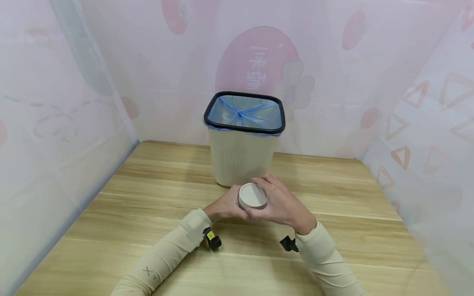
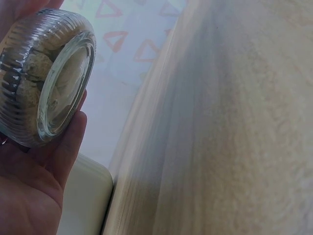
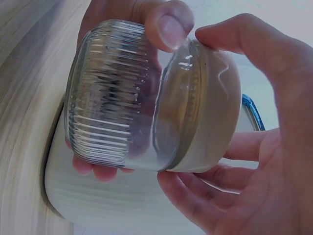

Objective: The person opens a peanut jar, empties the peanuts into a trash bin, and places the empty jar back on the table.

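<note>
Between both hands, a ribbed glass jar (image 3: 105,98) with a pale lid (image 1: 253,195) is held over the table in front of the bin. My left hand (image 1: 226,204) grips the glass body, its thumb across the upper side in the right wrist view and fingertips showing below. Around the lid curl the thumb and fingers of my right hand (image 1: 280,204). The jar's round glass base (image 2: 66,88) shows in the left wrist view. Brownish contents (image 2: 36,73) are visible through the ribbed wall, their kind unclear.
A cream trash bin (image 1: 242,158) with a black rim and blue liner (image 1: 255,115) stands just beyond the hands, near the back wall. The wood-grain table (image 1: 155,181) is enclosed by printed fabric walls (image 1: 326,94) at the back and sides.
</note>
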Available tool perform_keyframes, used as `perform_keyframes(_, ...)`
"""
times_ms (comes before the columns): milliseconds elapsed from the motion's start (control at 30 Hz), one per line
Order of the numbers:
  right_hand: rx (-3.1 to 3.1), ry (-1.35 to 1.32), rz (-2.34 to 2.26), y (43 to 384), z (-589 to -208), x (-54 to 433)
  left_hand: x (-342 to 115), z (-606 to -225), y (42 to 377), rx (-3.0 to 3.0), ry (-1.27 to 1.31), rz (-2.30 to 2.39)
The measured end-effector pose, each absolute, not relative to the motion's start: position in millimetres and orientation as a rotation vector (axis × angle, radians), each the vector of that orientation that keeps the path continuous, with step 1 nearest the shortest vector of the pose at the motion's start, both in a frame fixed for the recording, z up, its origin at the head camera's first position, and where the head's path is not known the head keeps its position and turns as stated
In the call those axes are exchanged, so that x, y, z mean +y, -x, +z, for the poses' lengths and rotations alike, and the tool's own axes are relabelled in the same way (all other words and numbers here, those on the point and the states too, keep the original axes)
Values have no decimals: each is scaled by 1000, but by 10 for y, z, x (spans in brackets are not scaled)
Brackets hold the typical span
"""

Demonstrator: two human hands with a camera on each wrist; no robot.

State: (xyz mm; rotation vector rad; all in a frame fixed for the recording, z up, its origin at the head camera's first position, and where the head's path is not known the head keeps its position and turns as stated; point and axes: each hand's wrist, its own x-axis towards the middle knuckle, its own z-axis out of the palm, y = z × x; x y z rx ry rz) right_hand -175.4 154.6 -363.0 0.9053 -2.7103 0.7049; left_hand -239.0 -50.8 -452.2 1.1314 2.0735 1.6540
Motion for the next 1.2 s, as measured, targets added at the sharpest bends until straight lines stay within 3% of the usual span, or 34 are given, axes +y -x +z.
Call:
perform_keyframes(433,-2755,-1026,748,1785,-3617,1563,-512,-4527,2402,2070,-1105,1659)
perform_keyframes(867,-2750,-669,677,1684,-3599,1512,-504,-4509,2366,2095,-1036,1654)
perform_keyframes(1200,-2786,-584,616,1656,-3659,1451,-505,-4520,2366,2126,-1060,1633)
